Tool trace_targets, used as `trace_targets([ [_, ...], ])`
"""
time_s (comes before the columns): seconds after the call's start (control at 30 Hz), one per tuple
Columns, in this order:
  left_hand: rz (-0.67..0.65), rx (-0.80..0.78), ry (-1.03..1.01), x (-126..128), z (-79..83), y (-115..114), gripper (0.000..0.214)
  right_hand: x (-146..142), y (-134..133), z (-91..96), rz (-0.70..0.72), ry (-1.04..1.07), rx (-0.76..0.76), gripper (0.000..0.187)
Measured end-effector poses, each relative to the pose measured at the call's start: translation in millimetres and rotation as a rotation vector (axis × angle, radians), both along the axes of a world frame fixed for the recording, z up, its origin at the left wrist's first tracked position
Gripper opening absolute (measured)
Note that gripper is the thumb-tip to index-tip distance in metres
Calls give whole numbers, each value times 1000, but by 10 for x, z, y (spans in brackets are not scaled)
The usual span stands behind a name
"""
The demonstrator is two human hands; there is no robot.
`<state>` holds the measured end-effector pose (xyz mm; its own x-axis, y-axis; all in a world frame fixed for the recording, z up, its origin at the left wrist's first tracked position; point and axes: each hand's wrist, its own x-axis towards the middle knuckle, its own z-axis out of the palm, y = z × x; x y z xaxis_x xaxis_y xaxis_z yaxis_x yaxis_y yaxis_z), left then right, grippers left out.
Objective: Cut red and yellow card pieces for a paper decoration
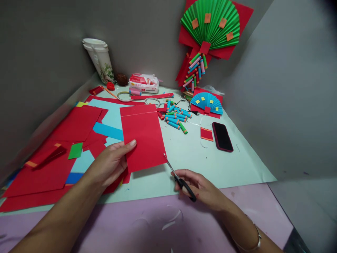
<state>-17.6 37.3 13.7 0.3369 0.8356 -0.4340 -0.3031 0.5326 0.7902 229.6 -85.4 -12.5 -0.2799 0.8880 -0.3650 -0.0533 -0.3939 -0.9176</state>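
Note:
My left hand grips a sheet of red paper by its left edge, thumb on top, holding it raised over the table. A thin pale line runs across the paper near its top edge. In my right hand is a pair of scissors with black handles. Their blade tips meet the lower right edge of the red paper; whether the blades are parted is too small to make out. Under and behind my left hand lie several red sheets, a light blue strip and a green piece.
Behind the paper lie several small blue and green paper rolls and tape rolls. A phone and red square lie right. At the back are a white cup, tissue pack, blue fan and green fan.

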Motion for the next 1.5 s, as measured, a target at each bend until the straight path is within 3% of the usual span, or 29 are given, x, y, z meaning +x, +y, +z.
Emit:
trace_targets([
  [1.5,-20,5,-49,10,11,-29,11,-19,14,-7,2,30,4,44],
])
